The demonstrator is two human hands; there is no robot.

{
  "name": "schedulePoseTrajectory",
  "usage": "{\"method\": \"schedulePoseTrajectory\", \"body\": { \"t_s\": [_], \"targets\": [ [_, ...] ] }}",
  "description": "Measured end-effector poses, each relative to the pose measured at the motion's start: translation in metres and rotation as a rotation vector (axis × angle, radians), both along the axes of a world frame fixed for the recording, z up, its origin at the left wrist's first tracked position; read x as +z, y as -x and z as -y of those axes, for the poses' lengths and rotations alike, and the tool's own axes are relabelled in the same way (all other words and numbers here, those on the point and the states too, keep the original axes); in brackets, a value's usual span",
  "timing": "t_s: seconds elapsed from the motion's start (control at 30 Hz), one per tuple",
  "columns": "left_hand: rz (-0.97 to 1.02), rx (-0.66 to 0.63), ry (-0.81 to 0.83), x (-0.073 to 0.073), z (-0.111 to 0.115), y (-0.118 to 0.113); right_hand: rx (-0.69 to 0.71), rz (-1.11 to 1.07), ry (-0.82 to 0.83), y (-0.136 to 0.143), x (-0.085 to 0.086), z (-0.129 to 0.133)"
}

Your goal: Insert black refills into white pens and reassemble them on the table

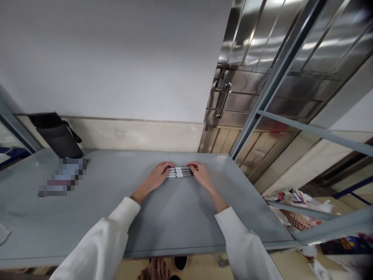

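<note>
Several slim white-and-black pens [179,172] lie side by side in a row on the grey tabletop [175,210], pointing left to right. My left hand [159,175] is closed round their left ends, its fingers curled over them. At the right ends, my right hand [199,172] grips the same row with fingers bent. The tips of the pens are hidden under my fingers.
A dark bottle [58,134] with a strap stands at the back left, beside a pixelated flat object [64,177]. Metal posts [271,85] rise at the table's right corner. A basket [300,219] with plastic bags sits beyond the right edge. Feet show below the front edge.
</note>
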State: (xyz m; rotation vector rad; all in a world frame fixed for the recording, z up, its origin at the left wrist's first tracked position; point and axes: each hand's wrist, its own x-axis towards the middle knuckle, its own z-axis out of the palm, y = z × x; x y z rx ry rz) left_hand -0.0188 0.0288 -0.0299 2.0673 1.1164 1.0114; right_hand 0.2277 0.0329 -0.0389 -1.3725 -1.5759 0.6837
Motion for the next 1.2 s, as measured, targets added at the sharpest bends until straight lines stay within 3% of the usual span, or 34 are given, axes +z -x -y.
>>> {"method": "schedulePoseTrajectory", "body": {
  "t_s": [0.53, 0.83, 1.07, 1.2],
  "targets": [
    [-0.137, -0.121, -0.081, 0.002, -0.004, 0.008, 0.026, 0.076, -0.009, -0.003, 0.003, 0.003],
    [-0.231, -0.234, -0.089, -0.009, -0.012, 0.017, 0.038, 0.098, -0.021, -0.004, 0.001, 0.003],
    [-0.209, -0.223, -0.096, -0.009, -0.011, 0.016, 0.028, 0.095, -0.031, -0.004, -0.001, 0.002],
    [-0.135, -0.107, -0.078, -0.006, -0.009, 0.017, -0.008, 0.079, -0.048, -0.007, 0.001, 0.002]
  ]
}}
